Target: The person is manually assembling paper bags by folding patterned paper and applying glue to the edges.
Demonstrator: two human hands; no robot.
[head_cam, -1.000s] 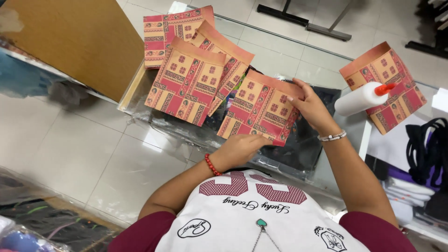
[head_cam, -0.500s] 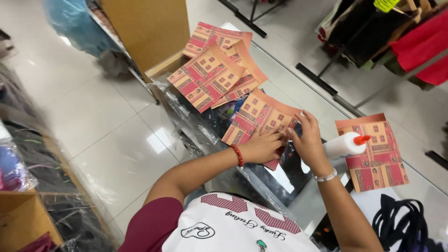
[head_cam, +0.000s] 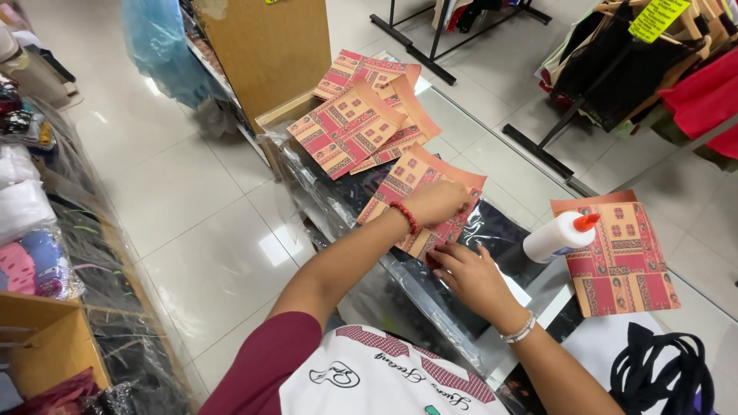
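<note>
1. Your left hand (head_cam: 437, 201), with a red bead bracelet (head_cam: 406, 217) at the wrist, lies palm down near the middle of the frame, fingers together, pressing flat on a patterned sheet (head_cam: 415, 187).
2. That sheet, red and orange with small square motifs, lies on the glass counter (head_cam: 492, 157) at the centre, over dark goods wrapped in clear plastic.
3. Your right hand (head_cam: 470, 273), wearing a silver bracelet (head_cam: 520, 330), sits just below the left hand. Its fingers are slightly spread, and the fingertips touch the sheet's lower edge.
4. A white glue bottle (head_cam: 555, 236) with a red cap lies on its side to the right of centre, near your right hand but apart from it.
5. Its cap end rests over the corner of a second sheet (head_cam: 624, 257) at the right.
6. A pile of like sheets (head_cam: 355, 123) overlaps in the upper middle, partly over a wooden box (head_cam: 270, 46).
7. Black straps (head_cam: 659, 373) lie at the lower right.
</note>
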